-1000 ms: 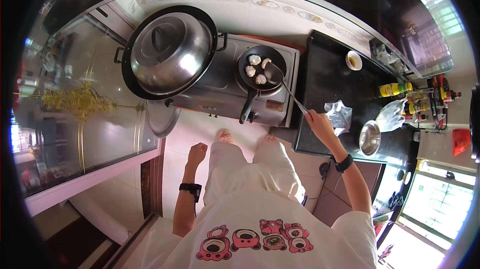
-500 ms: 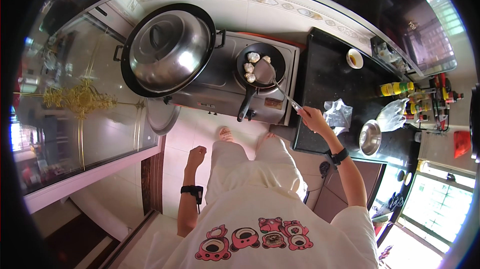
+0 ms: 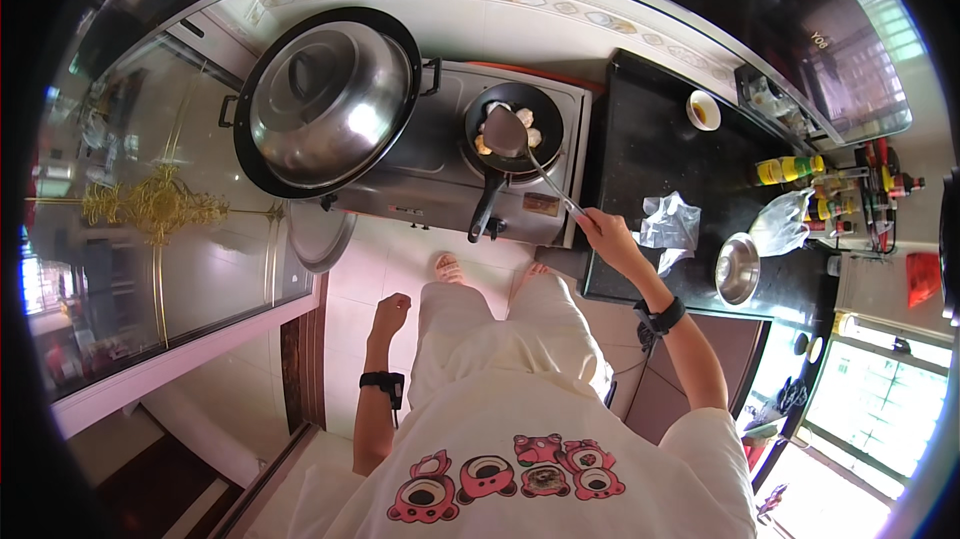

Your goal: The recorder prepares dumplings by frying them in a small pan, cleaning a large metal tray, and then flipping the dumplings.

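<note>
A metal spatula (image 3: 507, 132) has its handle in my right hand (image 3: 608, 239), the fingers wrapped round the grip. Its broad blade lies over the small black frying pan (image 3: 553, 161), hiding part of the pale food pieces (image 3: 526, 117) in there. The pan stands on the right burner of the stove (image 3: 430, 154), its black handle pointing toward me with nobody's hand on it. Low at my side, apart from the stove, my left hand (image 3: 392, 313) is closed in a loose fist with nothing seen in it.
Left of the pan is a large black wok (image 3: 252, 160) under a domed steel lid (image 3: 330, 109). The black counter (image 3: 650, 154) at right bears a small white bowl (image 3: 703, 111), clear plastic bags (image 3: 670, 224), a steel bowl (image 3: 738, 269) and bottles (image 3: 790, 171).
The spatula blade has moved left and slightly up across the pan, with my right hand shifting left. Some food pieces have changed place. My left hand stays almost still.
</note>
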Motion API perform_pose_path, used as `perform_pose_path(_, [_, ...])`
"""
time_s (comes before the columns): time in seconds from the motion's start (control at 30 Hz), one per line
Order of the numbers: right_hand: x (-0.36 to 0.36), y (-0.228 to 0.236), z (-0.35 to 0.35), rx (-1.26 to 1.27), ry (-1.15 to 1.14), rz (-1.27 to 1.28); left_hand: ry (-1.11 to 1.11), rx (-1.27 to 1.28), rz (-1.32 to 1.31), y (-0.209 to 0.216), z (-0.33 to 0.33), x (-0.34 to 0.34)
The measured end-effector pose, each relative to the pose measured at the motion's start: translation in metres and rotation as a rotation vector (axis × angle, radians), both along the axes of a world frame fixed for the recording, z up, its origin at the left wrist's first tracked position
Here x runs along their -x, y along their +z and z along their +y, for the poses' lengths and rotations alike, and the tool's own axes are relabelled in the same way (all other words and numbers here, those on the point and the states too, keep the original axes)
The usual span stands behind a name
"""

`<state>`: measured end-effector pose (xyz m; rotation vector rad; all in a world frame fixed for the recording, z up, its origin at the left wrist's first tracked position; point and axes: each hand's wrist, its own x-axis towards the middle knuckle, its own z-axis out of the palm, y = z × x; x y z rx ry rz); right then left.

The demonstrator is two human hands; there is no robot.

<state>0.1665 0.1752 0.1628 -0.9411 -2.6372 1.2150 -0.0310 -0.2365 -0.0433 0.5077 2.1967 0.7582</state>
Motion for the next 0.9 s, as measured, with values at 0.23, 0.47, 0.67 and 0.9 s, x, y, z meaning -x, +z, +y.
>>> perform_pose_path(0.23, [0.018, 0.006, 0.001, -0.249, 0.094, -0.055, -0.023, -0.040, -0.008, 0.003, 0.002, 0.002])
perform_pose_path(0.47, [0.001, 0.020, 0.004, -0.410, 0.155, -0.197, 0.041, -0.012, -0.024, 0.003, 0.000, -0.001])
perform_pose_path(0.67, [-0.019, 0.034, 0.011, -0.437, 0.040, -0.175, 0.032, 0.020, -0.027, -0.007, -0.008, -0.009])
perform_pose_path(0.9, [-0.029, 0.022, 0.045, -0.465, 0.005, -0.197, 0.011, 0.077, -0.069, -0.022, -0.022, -0.013])
